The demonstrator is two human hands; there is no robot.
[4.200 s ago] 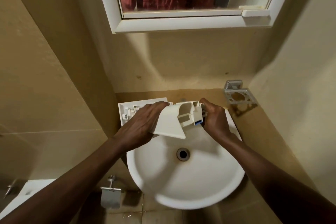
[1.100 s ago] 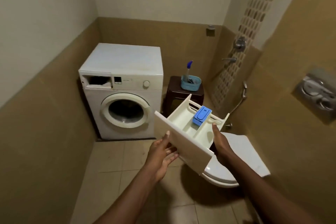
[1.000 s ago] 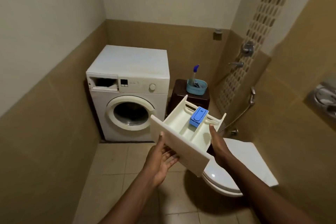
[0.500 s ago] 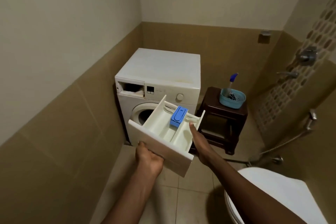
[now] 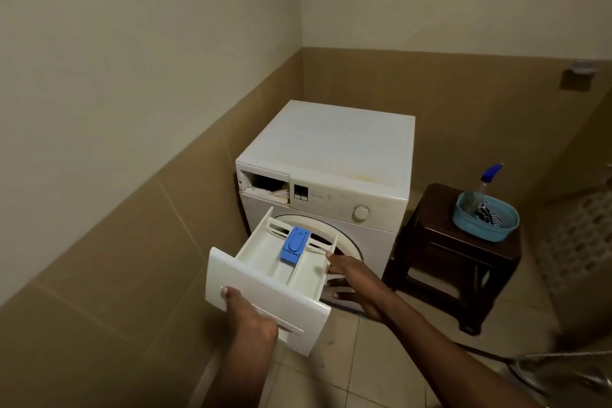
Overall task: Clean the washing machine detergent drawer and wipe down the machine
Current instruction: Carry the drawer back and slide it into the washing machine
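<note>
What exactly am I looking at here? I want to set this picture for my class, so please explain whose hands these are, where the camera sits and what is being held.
No robot here: the camera is worn on a person's head, looking forward and down, so both arms reach in from below. The left hand grips the front panel of a white detergent drawer; the right hand holds its right side wall. Inside sits a blue insert. Ahead stands the washing machine, with an open slot at its top left. Beside it, a dark stool bears a blue basin holding a spray bottle.
</note>
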